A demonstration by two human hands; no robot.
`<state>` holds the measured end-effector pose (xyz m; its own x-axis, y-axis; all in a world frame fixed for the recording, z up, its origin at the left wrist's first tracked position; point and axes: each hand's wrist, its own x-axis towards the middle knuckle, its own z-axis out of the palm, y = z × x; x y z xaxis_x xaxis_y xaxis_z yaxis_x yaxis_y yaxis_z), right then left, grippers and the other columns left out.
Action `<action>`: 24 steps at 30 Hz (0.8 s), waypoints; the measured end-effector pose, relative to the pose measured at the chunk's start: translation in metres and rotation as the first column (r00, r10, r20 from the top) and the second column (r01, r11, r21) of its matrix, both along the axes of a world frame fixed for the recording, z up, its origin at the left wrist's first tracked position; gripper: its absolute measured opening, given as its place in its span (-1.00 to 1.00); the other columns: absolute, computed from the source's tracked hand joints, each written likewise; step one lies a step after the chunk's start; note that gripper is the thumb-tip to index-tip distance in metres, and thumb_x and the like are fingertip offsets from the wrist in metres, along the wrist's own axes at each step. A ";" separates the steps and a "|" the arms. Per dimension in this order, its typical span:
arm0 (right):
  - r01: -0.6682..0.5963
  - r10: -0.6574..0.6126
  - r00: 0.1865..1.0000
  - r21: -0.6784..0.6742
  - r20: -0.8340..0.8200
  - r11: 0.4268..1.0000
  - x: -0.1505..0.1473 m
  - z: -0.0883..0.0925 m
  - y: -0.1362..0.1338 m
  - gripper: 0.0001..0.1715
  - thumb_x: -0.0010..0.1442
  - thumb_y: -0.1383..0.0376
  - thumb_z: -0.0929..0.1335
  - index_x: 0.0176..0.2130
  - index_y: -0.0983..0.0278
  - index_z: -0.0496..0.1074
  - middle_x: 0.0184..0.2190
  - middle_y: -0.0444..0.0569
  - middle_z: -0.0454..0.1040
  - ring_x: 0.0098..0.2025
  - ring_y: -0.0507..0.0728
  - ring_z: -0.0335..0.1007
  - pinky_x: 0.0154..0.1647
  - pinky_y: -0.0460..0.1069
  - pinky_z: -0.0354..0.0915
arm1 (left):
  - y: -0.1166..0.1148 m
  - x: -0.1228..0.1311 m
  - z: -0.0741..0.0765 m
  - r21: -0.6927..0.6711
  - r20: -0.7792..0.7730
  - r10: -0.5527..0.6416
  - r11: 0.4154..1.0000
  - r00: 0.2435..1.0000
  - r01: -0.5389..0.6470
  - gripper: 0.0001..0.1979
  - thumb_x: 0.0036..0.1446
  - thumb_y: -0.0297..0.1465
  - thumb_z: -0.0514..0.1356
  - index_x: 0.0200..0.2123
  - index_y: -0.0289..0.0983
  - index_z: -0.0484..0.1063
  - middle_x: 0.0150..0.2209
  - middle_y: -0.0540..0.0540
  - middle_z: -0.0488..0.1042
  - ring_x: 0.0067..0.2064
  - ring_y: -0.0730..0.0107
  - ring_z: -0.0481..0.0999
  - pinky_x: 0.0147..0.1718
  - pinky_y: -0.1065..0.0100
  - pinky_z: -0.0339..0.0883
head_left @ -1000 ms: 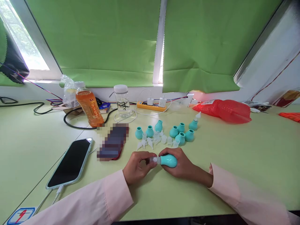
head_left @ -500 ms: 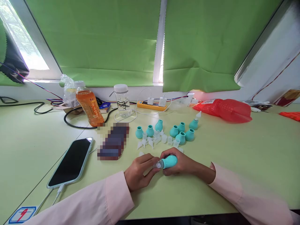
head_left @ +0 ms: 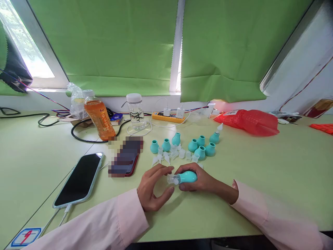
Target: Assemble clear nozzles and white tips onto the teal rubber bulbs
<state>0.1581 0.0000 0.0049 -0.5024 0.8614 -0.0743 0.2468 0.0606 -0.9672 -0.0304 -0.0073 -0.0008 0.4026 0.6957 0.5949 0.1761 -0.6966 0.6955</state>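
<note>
My right hand (head_left: 195, 177) is wrapped round a teal squeeze bulb (head_left: 188, 176), held on its side above the table. A clear plastic connector (head_left: 172, 179) sits in the bulb's mouth and points left. Around that clear end my left hand (head_left: 156, 187) is spread, thumb and fingers apart, with nothing held. Beyond the hands stand several more teal bulbs (head_left: 200, 152), their mouths upward. One bulb (head_left: 214, 137) at the right carries a clear piece with a white pointed tip (head_left: 220, 127). Small translucent nozzles and connectors (head_left: 182, 153) lie loose between the bulbs and my hands.
Left of the parts lie a partly blurred phone (head_left: 127, 158) and a charging phone (head_left: 79, 180). Behind them are an orange drink bottle (head_left: 100, 119), a clear jar (head_left: 136, 114), a yellow power strip (head_left: 168, 118) and cables. A red plastic bag (head_left: 249, 122) rests at the back right.
My left fingers have opened and come away from the clear connector. The bulb in my right hand has turned so its clear end points left.
</note>
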 end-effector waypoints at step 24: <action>0.308 -0.303 0.951 0.304 -0.065 0.902 -0.007 -0.017 -0.005 -0.72 0.01 0.14 0.26 -0.33 0.29 0.32 -0.43 -0.09 0.36 -0.35 0.08 0.28 -0.29 -0.04 0.20 | 0.029 0.005 0.010 -0.444 0.082 0.225 0.880 0.971 -0.166 -0.74 -0.14 -0.39 0.18 -0.29 -0.31 0.38 -0.38 -0.09 0.39 -0.35 0.39 0.39 -0.42 0.39 0.33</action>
